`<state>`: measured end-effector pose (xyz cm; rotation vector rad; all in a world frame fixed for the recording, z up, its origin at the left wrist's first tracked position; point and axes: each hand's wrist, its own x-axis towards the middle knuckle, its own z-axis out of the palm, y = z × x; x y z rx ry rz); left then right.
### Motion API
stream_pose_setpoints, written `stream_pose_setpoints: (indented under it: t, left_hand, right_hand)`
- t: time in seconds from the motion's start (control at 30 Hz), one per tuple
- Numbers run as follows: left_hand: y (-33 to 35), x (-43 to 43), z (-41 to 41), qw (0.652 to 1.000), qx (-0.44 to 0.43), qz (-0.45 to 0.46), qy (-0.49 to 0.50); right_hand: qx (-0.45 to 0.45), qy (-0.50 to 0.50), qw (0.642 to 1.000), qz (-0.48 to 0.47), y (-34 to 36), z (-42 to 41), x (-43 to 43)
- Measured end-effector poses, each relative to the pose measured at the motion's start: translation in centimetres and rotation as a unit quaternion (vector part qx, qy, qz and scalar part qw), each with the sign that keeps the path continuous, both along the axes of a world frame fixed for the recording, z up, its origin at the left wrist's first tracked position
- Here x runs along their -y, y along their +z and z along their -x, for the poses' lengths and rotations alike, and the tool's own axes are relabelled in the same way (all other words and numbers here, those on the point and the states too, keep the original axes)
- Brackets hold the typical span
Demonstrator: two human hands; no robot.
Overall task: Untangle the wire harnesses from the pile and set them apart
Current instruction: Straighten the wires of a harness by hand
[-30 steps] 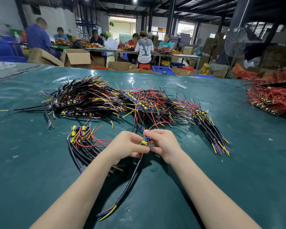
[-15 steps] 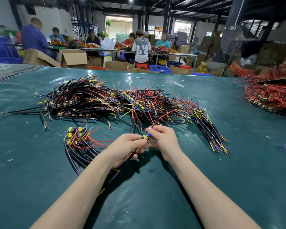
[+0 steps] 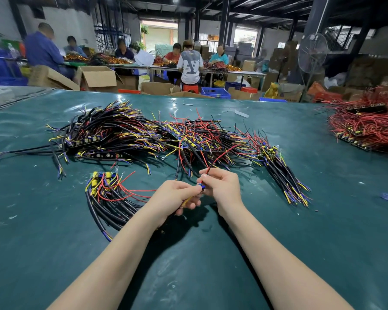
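Both hands work low over the bench [image 3: 54, 242], just in front of the pile [image 3: 166, 135]. The left hand [image 3: 177, 195] has its grip curled round the harness [image 3: 189, 199], and the right hand [image 3: 222, 186] pinches it at the blue connector [image 3: 202, 187]. The smart play, I'd say, is to hold that connector firm and draw the red lead [image 3: 220, 157] out slowly along its own line, easing off if neighbouring wires lift with it. The harness shows little: blue plug, a flash of yellow and a thin red lead arching back into the tangle. A separated bundle [image 3: 108, 193] lies just left.
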<state>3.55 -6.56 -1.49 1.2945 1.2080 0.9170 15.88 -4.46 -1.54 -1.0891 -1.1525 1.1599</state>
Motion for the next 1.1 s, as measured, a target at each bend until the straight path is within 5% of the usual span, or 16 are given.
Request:
stream_pose_setpoints:
  t: [0.57, 0.77, 1.1]
  left_hand:
    - [0.0, 0.6, 0.1, 0.997, -0.041, -0.003, -0.071]
    - [0.1, 0.8, 0.0, 0.994, -0.063, -0.002, -0.089]
    - [0.2, 0.8, 0.2, 0.992, -0.071, 0.005, -0.104]
  right_hand:
    - [-0.156, -0.048, 0.983, 0.089, 0.3, -2.0, -1.3]
    - [-0.136, -0.149, 0.978, 0.052, 0.3, -3.7, -2.2]
    - [-0.194, -0.146, 0.97, 0.031, 0.1, -4.7, -2.7]
